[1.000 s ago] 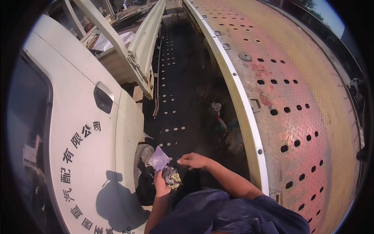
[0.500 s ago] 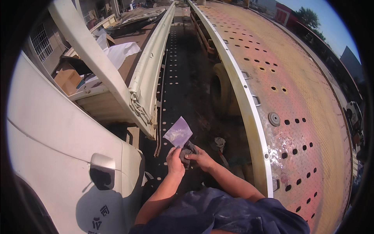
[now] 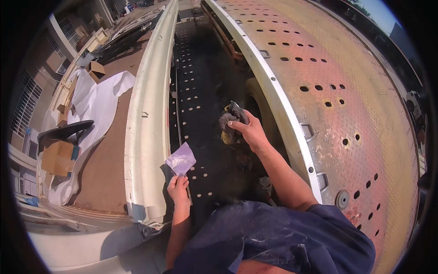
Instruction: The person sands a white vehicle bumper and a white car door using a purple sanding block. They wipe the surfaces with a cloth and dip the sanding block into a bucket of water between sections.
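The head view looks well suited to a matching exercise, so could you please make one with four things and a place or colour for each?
Things:
1. Purple sheet
2. Dark grey wad
3. White sheeting
4. Metal deck

Places and colours:
A. On the brown truck bed
B. In the right hand
C. Red and yellow, with oval holes
D. In the left hand

Pairs: 1-D, 2-B, 3-A, 4-C

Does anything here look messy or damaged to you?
Yes, a few things. A white sheet lies rumpled on the brown truck bed at left. The metal deck at right has uneven, patchy red colouring, as if worn. In the right hand, the bundled dark cloth looks grimy.
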`<control>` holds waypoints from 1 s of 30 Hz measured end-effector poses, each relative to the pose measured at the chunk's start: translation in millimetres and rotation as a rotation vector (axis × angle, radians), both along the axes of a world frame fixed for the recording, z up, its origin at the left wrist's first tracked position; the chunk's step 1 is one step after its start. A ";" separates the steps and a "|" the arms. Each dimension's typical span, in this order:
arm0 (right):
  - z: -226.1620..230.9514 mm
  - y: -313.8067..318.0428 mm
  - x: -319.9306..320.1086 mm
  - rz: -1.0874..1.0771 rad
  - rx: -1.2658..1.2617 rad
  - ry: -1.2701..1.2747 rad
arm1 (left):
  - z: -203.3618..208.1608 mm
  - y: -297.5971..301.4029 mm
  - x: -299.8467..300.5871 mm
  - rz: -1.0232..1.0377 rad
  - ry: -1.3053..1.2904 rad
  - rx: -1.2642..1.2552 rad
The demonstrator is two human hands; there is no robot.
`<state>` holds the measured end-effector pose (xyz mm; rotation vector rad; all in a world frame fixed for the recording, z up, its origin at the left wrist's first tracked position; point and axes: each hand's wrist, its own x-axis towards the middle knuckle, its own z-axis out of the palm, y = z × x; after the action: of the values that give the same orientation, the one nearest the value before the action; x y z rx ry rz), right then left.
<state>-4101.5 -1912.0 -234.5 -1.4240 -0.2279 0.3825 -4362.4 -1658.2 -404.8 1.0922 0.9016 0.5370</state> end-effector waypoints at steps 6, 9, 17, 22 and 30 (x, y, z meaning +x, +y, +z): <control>91.4 -22.0 172.1 -0.315 -0.780 -0.914 | -35.7 44.7 119.9 0.068 0.027 -0.173; 70.7 -25.6 250.2 -0.332 -1.074 -1.022 | -59.4 75.5 201.3 0.050 0.090 -0.198; 75.8 46.0 427.4 -0.315 -1.296 -0.706 | -56.7 185.3 444.5 -0.003 0.054 -0.115; 76.4 101.2 571.6 -0.288 -1.283 -0.683 | -42.8 253.2 553.7 -0.102 0.003 0.012; 79.5 213.5 810.1 -0.261 -1.262 -0.760 | -43.5 339.9 712.0 -0.065 0.043 0.046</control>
<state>-3291.4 -1698.5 -155.0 -2.7801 -0.4390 -0.3556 -3650.3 -1318.2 -448.3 1.1741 0.8916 0.4843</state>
